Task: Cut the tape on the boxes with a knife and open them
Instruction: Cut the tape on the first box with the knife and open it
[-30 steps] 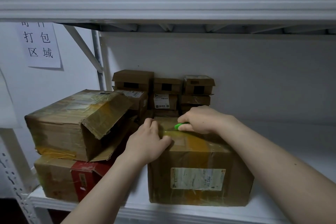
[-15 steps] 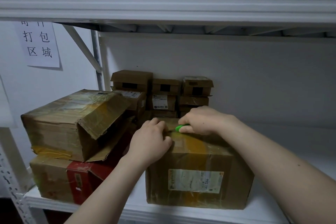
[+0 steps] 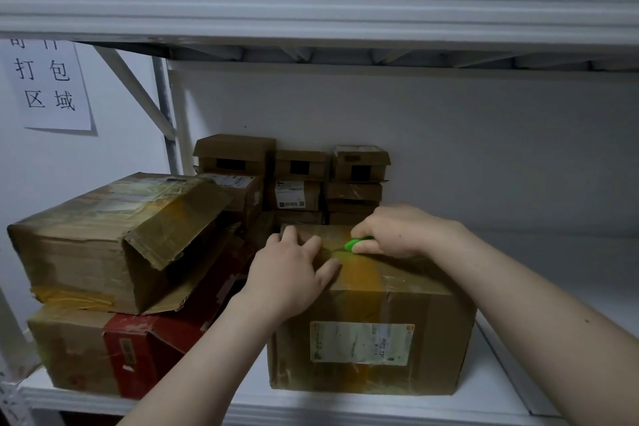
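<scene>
The right hand (image 3: 397, 230) had its fingers (image 3: 371, 247) curled tight round a green knife (image 3: 355, 243). Only the knife's green nose showed past the knuckles. The blade could not be made out, so whether it was in the tape could not be told. The left hand (image 3: 287, 273) lay with straight, spread fingers (image 3: 292, 239) pressed on top of the sealed box (image 3: 373, 315), gripping nothing, its thumb just beside the knife's nose. The yellow-brown tape (image 3: 359, 268) ran from under the right fingertips, between the two hands, and down over the front edge beside the left thumb toward the label (image 3: 361, 342).

The likeliest harm seemed to be to that thumb. It sat close to the line of the cut, and a blade that skidded on glossy tape or broke free under a hard pull would probably travel straight at it. Moving the left fingers clear of the seam looked wise. Pressing too deep could also have scored whatever lay under the flaps. The box stood near the front lip of the shelf (image 3: 380, 408), so a stroke drawn toward the body might have dragged it forward if the left palm eased off. Beyond the left fingers an opened box (image 3: 86, 242) leaned on a red box (image 3: 138, 349), close enough that a jerked left forearm might have knocked it
</scene>
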